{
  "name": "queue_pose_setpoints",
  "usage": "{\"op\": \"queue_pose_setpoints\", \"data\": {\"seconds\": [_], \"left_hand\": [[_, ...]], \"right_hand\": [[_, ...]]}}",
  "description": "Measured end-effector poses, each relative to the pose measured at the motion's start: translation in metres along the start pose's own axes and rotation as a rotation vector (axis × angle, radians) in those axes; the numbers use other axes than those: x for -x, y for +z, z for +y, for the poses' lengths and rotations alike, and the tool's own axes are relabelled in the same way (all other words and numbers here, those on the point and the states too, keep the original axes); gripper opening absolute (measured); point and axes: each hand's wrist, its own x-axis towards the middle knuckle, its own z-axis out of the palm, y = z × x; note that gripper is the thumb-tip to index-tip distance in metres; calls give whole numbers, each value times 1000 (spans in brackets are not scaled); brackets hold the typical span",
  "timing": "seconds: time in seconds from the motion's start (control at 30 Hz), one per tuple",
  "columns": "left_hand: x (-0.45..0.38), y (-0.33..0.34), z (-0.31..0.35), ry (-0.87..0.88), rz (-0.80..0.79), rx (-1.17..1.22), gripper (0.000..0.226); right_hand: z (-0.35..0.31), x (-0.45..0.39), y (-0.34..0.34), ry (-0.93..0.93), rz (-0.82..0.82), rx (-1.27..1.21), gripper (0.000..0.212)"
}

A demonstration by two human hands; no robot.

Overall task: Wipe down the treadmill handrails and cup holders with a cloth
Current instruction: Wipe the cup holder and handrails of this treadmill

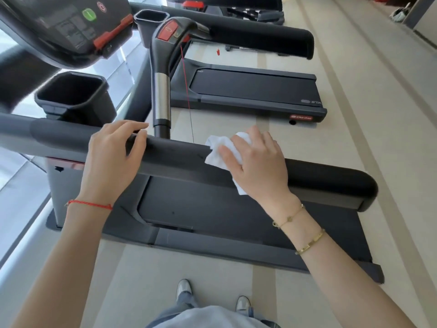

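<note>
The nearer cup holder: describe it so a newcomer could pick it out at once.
Start at the long black handrail that the left hand rests on and the right hand wipes with a white cloth. Just beyond its left part sits the nearer cup holder, a deep black square-mouthed tub. The second cup holder is farther off, beside the red-buttoned grip.
</note>
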Motion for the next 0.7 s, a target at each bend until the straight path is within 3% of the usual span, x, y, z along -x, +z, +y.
{"op": "queue_pose_setpoints", "data": {"seconds": [0.17, 0.33, 0.5, 0.7], "left_hand": [[-20, -12, -48, -18, -32, -14, 24], [-24, -15, -76, 70, -74, -107, 35], [-22, -10, -81, 92, -53, -243, 48], [-20, -7, -85, 129, 7, -231, 41]], "right_hand": [[-68, -19, 23, -25, 28, -15, 41], [-71, -13, 23, 6, 46, -45, 42], [-97, -22, 30, 148, 89, 17, 41], [-144, -32, 47, -2, 102, -8, 37]]}}
